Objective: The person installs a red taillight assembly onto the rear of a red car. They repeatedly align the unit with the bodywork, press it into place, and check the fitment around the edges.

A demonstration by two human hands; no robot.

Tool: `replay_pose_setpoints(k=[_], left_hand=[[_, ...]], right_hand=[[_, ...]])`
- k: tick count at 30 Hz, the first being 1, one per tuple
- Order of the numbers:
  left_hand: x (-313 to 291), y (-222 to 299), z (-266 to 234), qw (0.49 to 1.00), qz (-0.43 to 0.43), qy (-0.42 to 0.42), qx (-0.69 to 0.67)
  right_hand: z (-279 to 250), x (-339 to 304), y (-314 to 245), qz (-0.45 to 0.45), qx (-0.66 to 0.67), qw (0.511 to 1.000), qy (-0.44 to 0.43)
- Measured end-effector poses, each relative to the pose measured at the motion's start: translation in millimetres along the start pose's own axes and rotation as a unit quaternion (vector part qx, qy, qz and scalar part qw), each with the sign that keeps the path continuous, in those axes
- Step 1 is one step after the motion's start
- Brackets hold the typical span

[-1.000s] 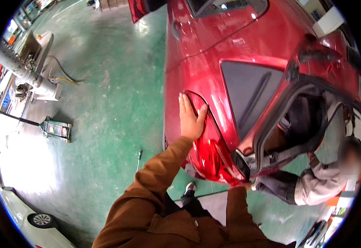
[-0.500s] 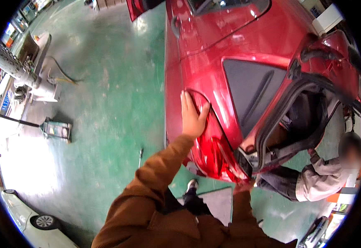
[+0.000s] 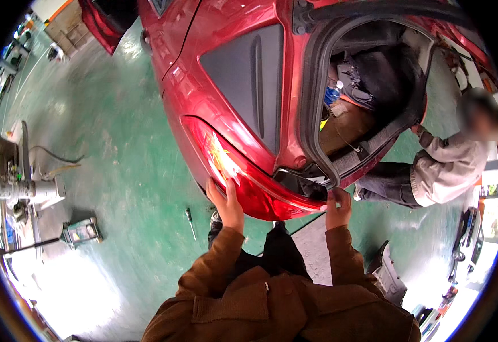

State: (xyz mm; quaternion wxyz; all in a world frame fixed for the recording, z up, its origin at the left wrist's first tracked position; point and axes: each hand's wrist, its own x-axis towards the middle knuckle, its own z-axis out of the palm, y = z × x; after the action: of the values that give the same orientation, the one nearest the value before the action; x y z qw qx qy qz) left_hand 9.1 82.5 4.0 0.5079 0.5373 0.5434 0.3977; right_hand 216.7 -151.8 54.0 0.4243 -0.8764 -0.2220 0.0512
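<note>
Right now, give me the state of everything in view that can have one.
Left hand: open, fingers against the tail light.
Right hand: fingers curled at the light's inner end; grip unclear.
Tail light: in the car's rear corner; whether fastened, cannot tell.
Boot: open.
Red car door: open.
Long-shafted tool: lying on the floor.
Floor jack: standing on the floor.

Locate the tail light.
In the head view, the tail light sits centrally at the left rear of the car, left hand at its lower edge, right hand at its right end.
</note>
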Motion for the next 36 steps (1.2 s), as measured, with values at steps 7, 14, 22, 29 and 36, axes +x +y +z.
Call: replay_pose_setpoints(k=[7,14,22,29,36], left_hand=[[-75,-16,17,0.973,-0.188,0.073,-0.115],[-117,39,44,0.843,-0.390,0.156,-0.335],[-137,-29,77,0.848,-0.396,0.180,-0.304],[-149,-26,101,0.848,-0.400,0.215,-0.273],[-158,-24,126,0.816,-0.364,0.317,-0.319]], right_hand=[[19,52,-130,-0.377,-0.117,0.906,-0.151],[8,69,-148,-0.448,-0.204,0.840,-0.229],[6,85,-153,-0.508,-0.232,0.776,-0.293],[15,89,-161,-0.492,-0.277,0.757,-0.329],[17,80,-153,-0.508,-0.284,0.751,-0.312]])
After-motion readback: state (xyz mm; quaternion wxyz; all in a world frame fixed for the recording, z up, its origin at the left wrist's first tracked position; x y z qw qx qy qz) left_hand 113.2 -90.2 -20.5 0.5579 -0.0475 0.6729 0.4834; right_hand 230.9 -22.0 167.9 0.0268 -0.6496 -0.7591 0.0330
